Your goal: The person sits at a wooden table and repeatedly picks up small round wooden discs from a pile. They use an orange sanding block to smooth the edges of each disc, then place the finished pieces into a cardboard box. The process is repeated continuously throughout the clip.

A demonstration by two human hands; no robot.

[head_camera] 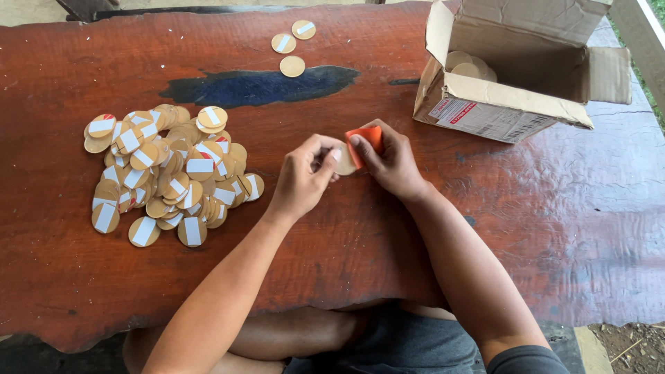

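A broad reddish-brown worktop point(485, 235), with a dark blue-black streak running across it beyond the hands, carries everything here. Past the right hand, up and to its right, sits an open cardboard box point(509, 104) with a few plain tan discs visible inside. Well to the left of the left hand lies a loose heap of discs point(163, 173), many crossed by a white strip (some with a touch of red). Three stray discs point(291, 46) lie far ahead of both hands, near the worktop's far edge.

The two hands meet over the middle of the worktop. The left hand point(305, 176) is closed in a pinch on a single tan disc point(343, 161), held up on edge between thumb and fingertips. The right hand point(391, 163) grips a small orange piece point(367, 140), folded over its fingers, pressed against the disc's right face. The disc thus sits directly between the hands, touching both.
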